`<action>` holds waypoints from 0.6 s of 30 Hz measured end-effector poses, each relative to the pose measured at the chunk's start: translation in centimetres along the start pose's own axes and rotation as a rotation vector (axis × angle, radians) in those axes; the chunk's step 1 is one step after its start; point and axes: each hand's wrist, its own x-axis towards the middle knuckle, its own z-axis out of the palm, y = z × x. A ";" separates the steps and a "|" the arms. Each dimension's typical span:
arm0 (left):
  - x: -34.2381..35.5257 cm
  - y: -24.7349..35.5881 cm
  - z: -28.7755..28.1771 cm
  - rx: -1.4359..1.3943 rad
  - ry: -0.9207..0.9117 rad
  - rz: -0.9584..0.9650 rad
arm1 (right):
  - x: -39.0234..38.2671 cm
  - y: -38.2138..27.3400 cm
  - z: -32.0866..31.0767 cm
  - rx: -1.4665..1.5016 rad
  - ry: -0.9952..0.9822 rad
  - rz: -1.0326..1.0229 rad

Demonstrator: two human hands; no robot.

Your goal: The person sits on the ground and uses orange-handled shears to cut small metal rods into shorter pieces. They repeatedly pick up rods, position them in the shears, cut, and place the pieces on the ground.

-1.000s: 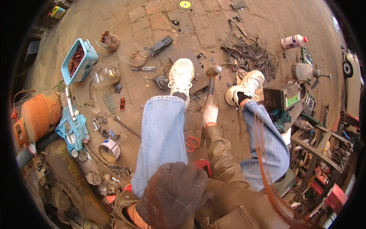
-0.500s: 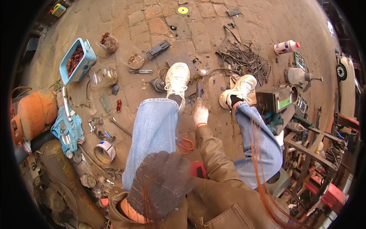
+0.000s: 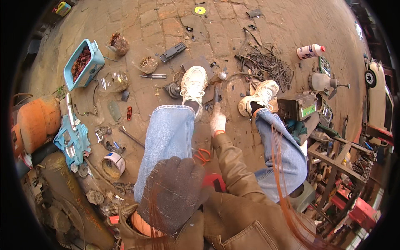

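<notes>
My right hand [image 3: 218, 122], in a white glove, is closed around the dark handle of a hammer [image 3: 216, 93]. The hammer's head, with a shiny round end, is low over the ground between my shoes. Close to my chest is my left hand [image 3: 175, 191] in a dark grey knitted glove. Its fingers are curled with the back of the hand showing, so what they hold, if anything, is hidden. A red object [image 3: 214, 182] shows partly beside that thumb. Orange-handled scissors [image 3: 202, 156] lie on the ground between my legs.
Left are a blue tub [image 3: 100, 62], plastic containers, an orange gas cylinder [image 3: 43, 121] and a tape roll [image 3: 113, 165]. Right are tangled cable [image 3: 266, 62], a white bottle [image 3: 310, 51], a metal box [image 3: 298, 106], a spray gun [image 3: 327, 82] and a metal frame [image 3: 339, 160].
My left hand has shifted slightly down and left. My right hand keeps its hold on the hammer, almost in the same place. The view has shifted slightly.
</notes>
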 end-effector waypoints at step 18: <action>-0.3 -0.7 0.2 0.046 -0.119 -0.036 | -2.2 0.5 -3.7 0.084 -0.002 -0.126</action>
